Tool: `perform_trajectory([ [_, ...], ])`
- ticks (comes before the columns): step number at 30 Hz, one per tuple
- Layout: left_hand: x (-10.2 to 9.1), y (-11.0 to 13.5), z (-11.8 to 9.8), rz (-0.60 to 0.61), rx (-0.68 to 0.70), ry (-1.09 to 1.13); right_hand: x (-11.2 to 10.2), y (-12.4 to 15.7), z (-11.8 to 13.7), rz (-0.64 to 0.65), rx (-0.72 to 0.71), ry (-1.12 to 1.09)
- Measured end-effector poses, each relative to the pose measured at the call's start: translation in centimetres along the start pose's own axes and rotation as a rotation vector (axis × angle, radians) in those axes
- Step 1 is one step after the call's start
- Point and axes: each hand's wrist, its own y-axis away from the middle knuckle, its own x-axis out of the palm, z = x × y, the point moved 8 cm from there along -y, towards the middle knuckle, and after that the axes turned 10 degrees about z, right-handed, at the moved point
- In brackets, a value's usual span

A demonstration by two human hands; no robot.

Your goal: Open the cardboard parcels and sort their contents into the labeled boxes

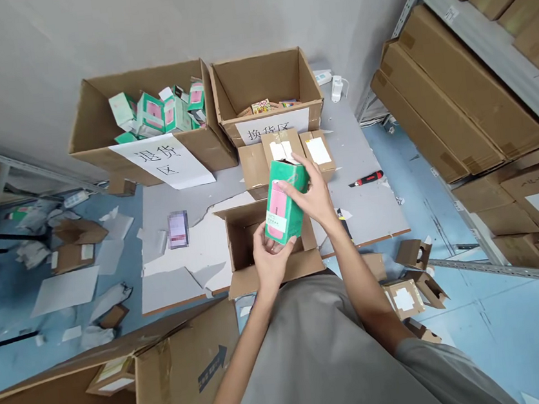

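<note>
A green box with a pink panel [287, 190] is held tilted in both hands, above an open brown carton [244, 234] on the table. My left hand [273, 253] grips its lower end from below. Around the upper right side closes my right hand [314, 190], thumb on the front face. Part of the carton's inside is hidden behind the green box and my hands. Just behind stand several small brown cartons [253, 163], some with white labels.
A large carton [81, 129] at the back left holds several green boxes; the carton beside it [262, 76] holds small colourful packs. A red-black utility knife [367, 179] and a phone [178, 229] lie on the table. Shelves with cartons [462, 96] stand right; scraps litter the floor.
</note>
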Motion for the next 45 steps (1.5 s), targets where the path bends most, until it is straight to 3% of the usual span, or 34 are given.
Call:
perform_trajectory([
  [4,0.0,0.5,-0.5,0.040,-0.013,0.014,-0.4,-0.8,-0.8,-0.072,0.024,-0.012],
  [9,-2.1,0.4,0.1,0.154,-0.236,0.277,0.6,-1.5,-3.3,-0.069,0.081,-0.242],
  [14,-3.3,0.3,-0.7,0.244,-0.350,0.393,2.3,-1.5,-3.4,-0.072,0.107,-0.318],
  [24,-6.0,-0.6,-1.2,0.215,-0.311,0.384,6.1,-1.7,-0.7,-0.006,0.113,-0.253],
  [30,-8.5,-1.5,-2.1,0.103,-0.200,0.312,8.9,-1.6,0.6,0.009,0.144,-0.165],
  [35,-10.5,-2.0,-3.7,0.036,-0.031,0.169,10.2,-1.6,1.1,-0.071,0.187,-0.083],
  [38,-11.3,-2.3,-4.7,0.071,0.010,0.122,11.1,-1.8,0.4,-0.101,0.211,-0.136],
  [43,-11.7,-2.6,-4.7,0.184,-0.169,0.298,13.4,-2.4,-2.5,-0.163,0.319,-0.378],
  [45,-11.8,-2.5,-5.3,0.175,-0.153,0.285,14.7,-2.4,-3.6,-0.173,0.386,-0.502],
])
